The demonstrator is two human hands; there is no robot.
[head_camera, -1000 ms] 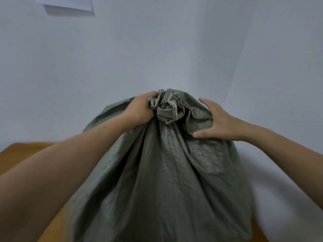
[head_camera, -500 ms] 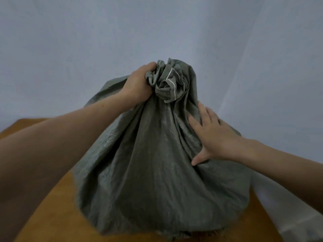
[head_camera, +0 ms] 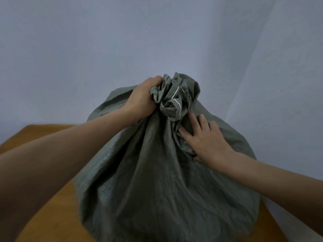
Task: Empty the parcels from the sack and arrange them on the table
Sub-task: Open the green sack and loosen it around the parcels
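Grey-green woven sack (head_camera: pixel 157 180) stands bulging on the wooden table (head_camera: pixel 52 224), reaching its right edge, mouth bunched shut. Left hand (head_camera: pixel 141 100) is clenched round the gathered neck; right hand (head_camera: pixel 206 138) lies flat, fingers spread, pressing the cloth just below.

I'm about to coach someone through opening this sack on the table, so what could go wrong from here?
1. The full grey-green sack stands near the right edge of the wooden table; once opened, it might slump or tip off that side.
2. Only the left hand grips the bunched neck; the right hand just rests flat on the side, so the neck may slip.
3. The parcels are hidden; they could spill out suddenly.
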